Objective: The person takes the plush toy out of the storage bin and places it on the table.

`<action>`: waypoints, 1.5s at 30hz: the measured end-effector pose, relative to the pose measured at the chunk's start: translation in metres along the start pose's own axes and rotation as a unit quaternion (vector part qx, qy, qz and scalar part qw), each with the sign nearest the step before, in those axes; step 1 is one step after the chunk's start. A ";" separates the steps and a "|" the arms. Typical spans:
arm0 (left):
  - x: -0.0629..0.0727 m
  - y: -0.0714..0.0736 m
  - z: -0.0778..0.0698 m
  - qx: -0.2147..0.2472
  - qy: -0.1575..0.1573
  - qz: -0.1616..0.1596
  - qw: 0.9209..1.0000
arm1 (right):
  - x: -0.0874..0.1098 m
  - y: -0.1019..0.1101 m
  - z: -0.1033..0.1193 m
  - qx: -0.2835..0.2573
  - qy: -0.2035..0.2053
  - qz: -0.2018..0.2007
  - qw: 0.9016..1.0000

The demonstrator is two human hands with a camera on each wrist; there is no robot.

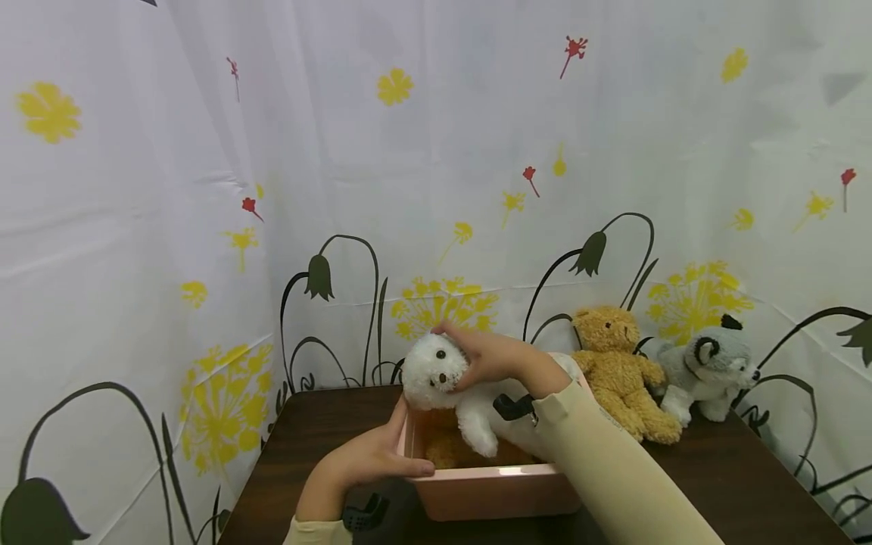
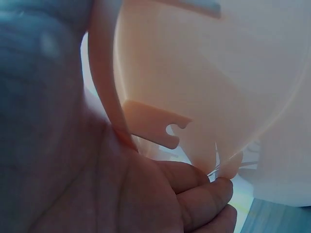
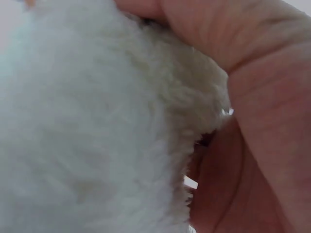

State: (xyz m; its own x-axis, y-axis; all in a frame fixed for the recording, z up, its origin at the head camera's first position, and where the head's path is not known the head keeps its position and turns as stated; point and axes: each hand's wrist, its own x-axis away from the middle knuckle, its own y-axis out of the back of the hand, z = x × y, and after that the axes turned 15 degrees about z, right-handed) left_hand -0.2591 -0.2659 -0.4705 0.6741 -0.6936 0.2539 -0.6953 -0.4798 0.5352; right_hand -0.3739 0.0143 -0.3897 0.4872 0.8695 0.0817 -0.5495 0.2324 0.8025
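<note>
A white plush animal (image 1: 428, 371) with dark eyes lies across the top of a pink plastic bin (image 1: 500, 496), its head over the left rim and a foreleg hanging inside. My right hand (image 1: 493, 357) grips the plush at the head and neck; in the right wrist view its white fur (image 3: 87, 121) fills the space beside the thumb and fingers. With my left hand (image 1: 364, 458) I hold the bin's left end, thumb over the front rim. The left wrist view shows curled fingers (image 2: 204, 201) under the bin's edge. Golden-brown fur (image 1: 443, 450) shows inside the bin.
A tan teddy bear (image 1: 609, 371) sits right of the bin, leaning toward a grey-and-white plush dog (image 1: 711, 367). Everything stands on a dark wooden table (image 1: 320, 416). Behind hangs a white curtain (image 1: 450, 151) printed with flowers.
</note>
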 end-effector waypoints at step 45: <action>-0.002 -0.001 -0.003 0.056 0.008 -0.003 0.998 | 0.275 -0.013 0.040 0.059 0.108 -0.623 0.773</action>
State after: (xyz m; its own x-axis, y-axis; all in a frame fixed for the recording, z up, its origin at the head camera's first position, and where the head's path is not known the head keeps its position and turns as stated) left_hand -0.2589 -0.2623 -0.4694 0.6814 -0.6825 0.2642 -0.7142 -0.5413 0.4437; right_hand -0.2053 0.2332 -0.3541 0.4569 0.0582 -0.8876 0.3267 0.9172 0.2283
